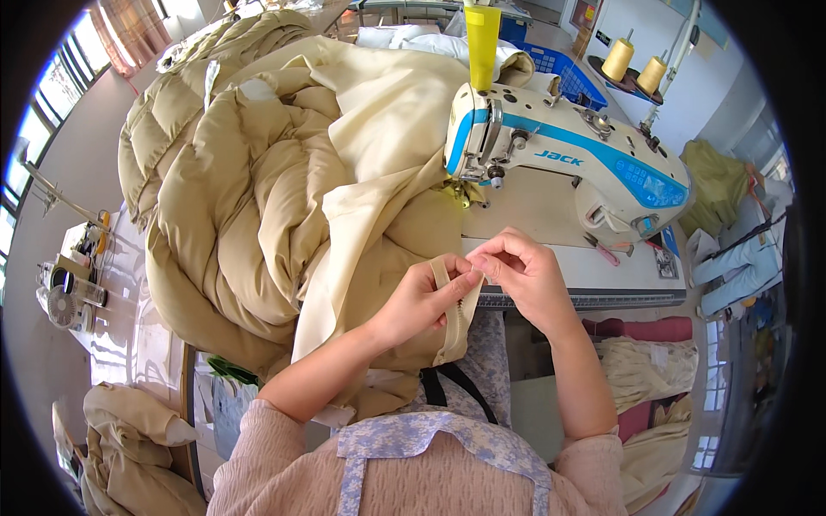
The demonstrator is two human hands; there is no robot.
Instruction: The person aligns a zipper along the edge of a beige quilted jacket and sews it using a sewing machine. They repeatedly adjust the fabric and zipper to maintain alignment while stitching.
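A beige zipper (459,325) hangs in a loop from my left hand (423,295), which grips its tape between thumb and fingers. Close against it, my right hand (523,273) pinches what looks like the tape's end; the fingers partly hide that spot. Both hands are in front of the white and blue sewing machine (559,150), clear of its needle area. A bulky beige quilted jacket (232,206) is heaped to the left. Its smooth cream lining (379,112) drapes toward the machine, and some of the fabric hangs down over the table edge beneath my left forearm.
Pink-handled snippers (605,251) lie on the machine table (516,206). Two yellow thread cones (618,58) stand at the back right, near a blue plastic basket (568,73). More beige garments (138,447) lie at the lower left; folded cloth (645,365) is at the right.
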